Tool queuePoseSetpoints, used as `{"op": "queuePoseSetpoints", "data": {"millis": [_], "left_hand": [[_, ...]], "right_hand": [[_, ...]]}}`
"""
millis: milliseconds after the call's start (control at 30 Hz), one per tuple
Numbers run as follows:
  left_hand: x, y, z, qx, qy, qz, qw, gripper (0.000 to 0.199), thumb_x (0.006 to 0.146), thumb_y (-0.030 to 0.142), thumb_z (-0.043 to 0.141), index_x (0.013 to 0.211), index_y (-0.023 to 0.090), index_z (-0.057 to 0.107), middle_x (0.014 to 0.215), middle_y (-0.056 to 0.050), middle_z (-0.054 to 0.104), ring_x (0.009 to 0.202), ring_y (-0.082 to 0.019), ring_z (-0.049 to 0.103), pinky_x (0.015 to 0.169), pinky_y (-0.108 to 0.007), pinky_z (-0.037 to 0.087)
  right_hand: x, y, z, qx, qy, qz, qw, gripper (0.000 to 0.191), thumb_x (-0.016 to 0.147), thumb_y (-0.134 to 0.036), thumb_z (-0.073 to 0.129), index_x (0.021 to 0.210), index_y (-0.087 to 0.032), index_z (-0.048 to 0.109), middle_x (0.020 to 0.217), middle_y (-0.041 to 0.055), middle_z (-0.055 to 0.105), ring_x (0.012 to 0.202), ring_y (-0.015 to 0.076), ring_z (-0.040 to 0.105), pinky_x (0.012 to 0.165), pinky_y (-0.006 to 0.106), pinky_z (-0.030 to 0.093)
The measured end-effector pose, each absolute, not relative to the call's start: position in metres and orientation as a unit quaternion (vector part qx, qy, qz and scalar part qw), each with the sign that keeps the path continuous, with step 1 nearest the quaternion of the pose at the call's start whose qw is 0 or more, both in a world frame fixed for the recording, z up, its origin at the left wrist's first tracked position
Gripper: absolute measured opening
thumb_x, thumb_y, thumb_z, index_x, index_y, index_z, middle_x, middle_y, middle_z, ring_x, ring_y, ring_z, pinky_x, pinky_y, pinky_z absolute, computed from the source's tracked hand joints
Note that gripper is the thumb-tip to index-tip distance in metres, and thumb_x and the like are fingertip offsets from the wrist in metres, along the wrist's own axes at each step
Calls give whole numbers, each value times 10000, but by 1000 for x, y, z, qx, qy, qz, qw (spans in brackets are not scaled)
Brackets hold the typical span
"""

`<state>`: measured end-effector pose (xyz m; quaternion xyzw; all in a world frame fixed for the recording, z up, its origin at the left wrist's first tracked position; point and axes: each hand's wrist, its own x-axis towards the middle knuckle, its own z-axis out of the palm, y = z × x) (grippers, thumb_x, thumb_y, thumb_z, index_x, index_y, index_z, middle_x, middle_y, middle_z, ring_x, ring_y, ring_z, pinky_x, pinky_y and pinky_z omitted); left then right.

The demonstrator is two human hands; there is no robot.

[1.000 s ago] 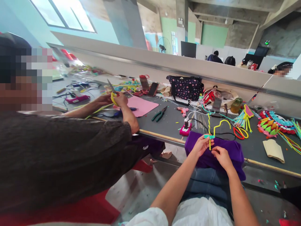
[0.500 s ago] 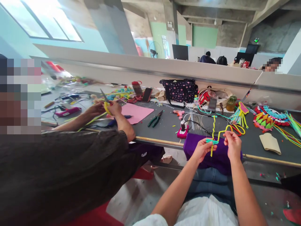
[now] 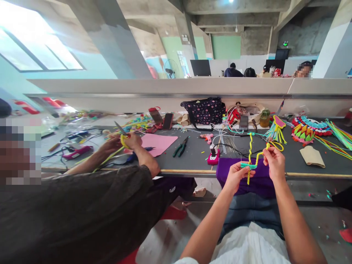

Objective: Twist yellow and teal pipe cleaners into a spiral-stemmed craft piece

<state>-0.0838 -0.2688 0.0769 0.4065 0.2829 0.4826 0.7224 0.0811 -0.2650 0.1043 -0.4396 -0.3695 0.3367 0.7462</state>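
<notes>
Above my lap, my left hand [image 3: 234, 176] pinches a teal pipe cleaner piece [image 3: 248, 166] that lies crosswise over a twisted yellow pipe cleaner stem [image 3: 250, 148]. That stem stands upright, with a bit of teal at its top and its lower end below the fingers. From the teal piece a bent yellow strand [image 3: 257, 158] runs up and across to my right hand [image 3: 274, 162]. Thumb and fingers of the right hand are closed on this strand, part of which pokes out above them. A purple cloth [image 3: 227, 172] hangs at the table edge behind my hands.
Pliers [image 3: 180, 147], a pink glue gun [image 3: 206, 138] and a magenta power socket [image 3: 213, 157] lie on the dark table. A dotted bag [image 3: 205, 112] and a jar [image 3: 264, 118] stand behind. To my left, a co-worker's hands hold scissors [image 3: 120, 127] and yellow strands.
My view has levelled out and shifted slightly. The yellow strand's wide arch has become a sharper bend at my right fingers. My left hand keeps its grip on the teal piece.
</notes>
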Motion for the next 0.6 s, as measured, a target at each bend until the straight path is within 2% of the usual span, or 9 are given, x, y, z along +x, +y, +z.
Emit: {"op": "queuePoseSetpoints", "data": {"millis": [133, 300, 400, 600], "left_hand": [[-81, -268, 75, 406, 300, 495, 707, 427, 639, 349, 838, 934, 97, 660, 784, -95, 736, 703, -226, 719, 670, -326, 573], [-82, -268, 73, 399, 300, 498, 709, 403, 647, 334, 833, 923, 95, 663, 786, -94, 735, 696, -221, 717, 663, -326, 577], [-83, -270, 74, 383, 294, 497, 721, 391, 639, 311, 838, 913, 94, 664, 785, -92, 734, 683, -215, 714, 648, -316, 578], [-84, -270, 74, 351, 290, 494, 740, 391, 621, 306, 848, 893, 94, 664, 826, -107, 740, 691, -208, 715, 635, -287, 571]], "right_hand": [[82, -264, 102, -450, -378, 302, 751, 285, 712, -409, 760, 754, -177, 600, 540, -58, 541, 387, 57, 442, 372, 192, 342], [74, -267, 100, -441, -387, 388, 711, 314, 689, -411, 772, 859, -176, 653, 606, -35, 595, 409, 69, 456, 373, 205, 351], [68, -268, 99, -453, -420, 399, 678, 278, 698, -412, 758, 805, -170, 671, 601, -18, 614, 423, 76, 460, 389, 212, 357], [65, -263, 94, -463, -440, 371, 674, 257, 728, -422, 728, 773, -175, 669, 629, -10, 636, 441, 76, 471, 427, 214, 377]]}}
